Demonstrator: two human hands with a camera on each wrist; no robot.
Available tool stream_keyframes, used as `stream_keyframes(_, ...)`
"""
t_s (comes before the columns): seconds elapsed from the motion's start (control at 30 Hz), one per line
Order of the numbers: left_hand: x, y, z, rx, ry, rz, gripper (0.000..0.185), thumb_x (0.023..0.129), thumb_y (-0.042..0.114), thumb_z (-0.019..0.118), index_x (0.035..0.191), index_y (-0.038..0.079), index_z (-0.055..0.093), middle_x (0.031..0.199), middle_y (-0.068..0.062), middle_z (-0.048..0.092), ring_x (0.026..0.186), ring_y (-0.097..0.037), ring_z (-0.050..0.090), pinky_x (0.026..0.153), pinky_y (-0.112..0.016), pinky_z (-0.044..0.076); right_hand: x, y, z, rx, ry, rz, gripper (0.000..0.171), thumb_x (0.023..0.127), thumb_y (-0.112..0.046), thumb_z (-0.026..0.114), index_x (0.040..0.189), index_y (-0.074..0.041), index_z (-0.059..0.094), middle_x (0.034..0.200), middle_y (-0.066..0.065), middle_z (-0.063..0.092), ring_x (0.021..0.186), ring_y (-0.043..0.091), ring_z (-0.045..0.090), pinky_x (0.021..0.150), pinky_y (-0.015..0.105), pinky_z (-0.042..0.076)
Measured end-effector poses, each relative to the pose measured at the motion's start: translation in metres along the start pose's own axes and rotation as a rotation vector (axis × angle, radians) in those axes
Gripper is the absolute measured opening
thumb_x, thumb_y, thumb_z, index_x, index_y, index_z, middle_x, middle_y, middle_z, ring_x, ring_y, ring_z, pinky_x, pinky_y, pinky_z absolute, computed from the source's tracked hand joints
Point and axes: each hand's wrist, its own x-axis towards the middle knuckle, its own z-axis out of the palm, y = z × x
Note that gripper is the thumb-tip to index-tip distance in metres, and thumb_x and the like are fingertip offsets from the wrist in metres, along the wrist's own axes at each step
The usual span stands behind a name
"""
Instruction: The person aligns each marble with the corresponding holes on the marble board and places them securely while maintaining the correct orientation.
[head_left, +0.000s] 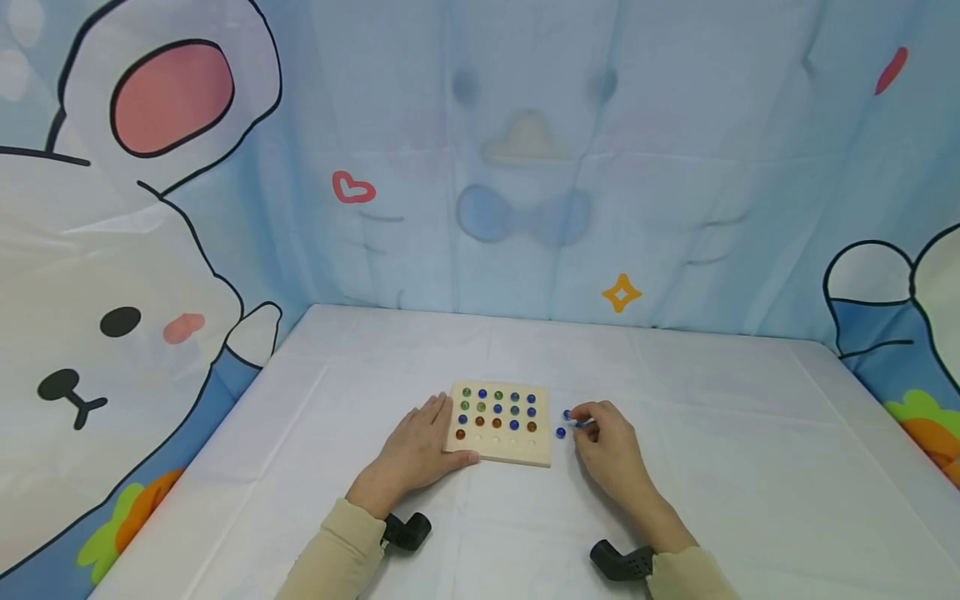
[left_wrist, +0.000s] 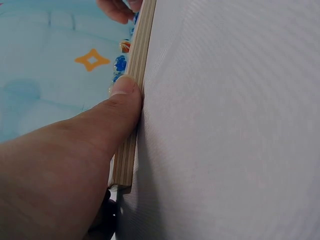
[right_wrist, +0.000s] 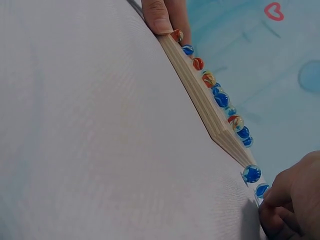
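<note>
A square wooden board [head_left: 517,450] lies on the white table, with rows of green, blue and orange marbles [head_left: 498,409] in its holes. My left hand [head_left: 420,446] rests flat against the board's left edge, and its thumb [left_wrist: 122,97] presses the board's front side [left_wrist: 136,75]. My right hand [head_left: 609,446] is just right of the board with its fingers curled, pinching a small blue marble [head_left: 582,423]. Two more blue marbles [head_left: 560,432] lie loose on the cloth between that hand and the board. They also show in the right wrist view [right_wrist: 251,173], beside the fingertips [right_wrist: 272,212].
A white cloth covers the table [head_left: 750,467]. A blue cartoon-print curtain [head_left: 525,167] closes in the back and both sides. Black wrist camera mounts [head_left: 408,532] sit near the front edge, under both cream sleeves.
</note>
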Motion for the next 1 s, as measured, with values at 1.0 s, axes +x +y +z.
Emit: stream_keyframes(1.0, -0.001, -0.0005, -0.0001, -0.016, -0.011, -0.009, 0.098, 0.09, 0.061, 0.061, 0.155, -0.003, 0.025, 0.162, -0.018, 0.028, 0.151, -0.033, 0.027, 0.122, -0.05, 0.027, -0.0017, -0.0007, 0.0007, 0.005, -0.021, -0.013, 0.024, 0.085, 0.008, 0.062, 0.105, -0.004, 0.068, 0.095, 0.007, 0.062, 0.079, 0.015, 0.053, 0.065, 0.02, 0.046)
